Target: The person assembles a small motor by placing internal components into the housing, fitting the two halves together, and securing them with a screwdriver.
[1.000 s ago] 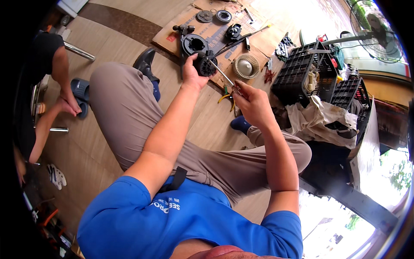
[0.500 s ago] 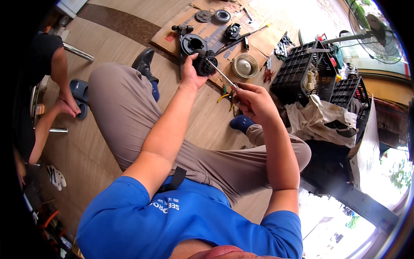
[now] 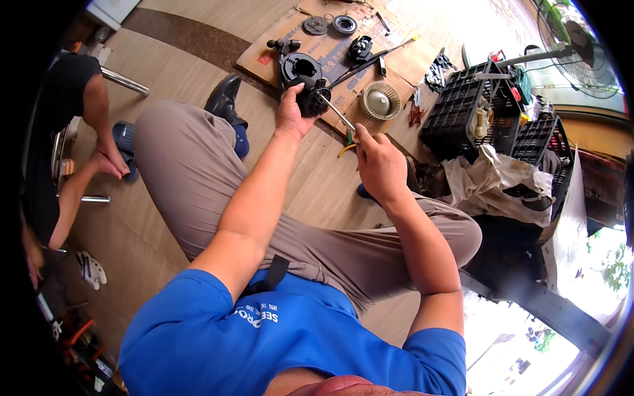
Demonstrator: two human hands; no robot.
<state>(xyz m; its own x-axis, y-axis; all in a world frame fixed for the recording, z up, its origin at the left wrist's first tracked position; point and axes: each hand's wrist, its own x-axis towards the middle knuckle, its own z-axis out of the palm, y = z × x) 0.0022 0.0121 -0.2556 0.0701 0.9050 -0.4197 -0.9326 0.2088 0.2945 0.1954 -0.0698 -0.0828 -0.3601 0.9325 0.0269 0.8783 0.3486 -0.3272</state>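
Note:
My left hand [image 3: 294,119] is closed around a black round motor-like part [image 3: 313,100], held above the near edge of a flattened cardboard sheet. In my right hand [image 3: 383,162] is a screwdriver [image 3: 339,113], its fingers wrapped over the handle, which is mostly hidden. The bare metal shaft slants up and left, and its tip meets the right side of the black part. Just beyond the part lies a black ring-shaped housing [image 3: 284,69]. A pale fan wheel [image 3: 380,101] rests to the right, and yellow-handled pliers [image 3: 345,150] lie beside the shaft.
Small parts and tools lie on the cardboard [image 3: 261,51], among them a grey disc [image 3: 316,26] and a ring [image 3: 345,25]. Black crates [image 3: 456,115] with a cloth [image 3: 492,181] and a standing fan [image 3: 578,43] are at right. Another person's hand [image 3: 109,162] is at left.
My right hand has turned on the screwdriver, from fingertips holding the handle to fingers wrapped over it, and come slightly nearer. My left hand still holds the black part in nearly the same place.

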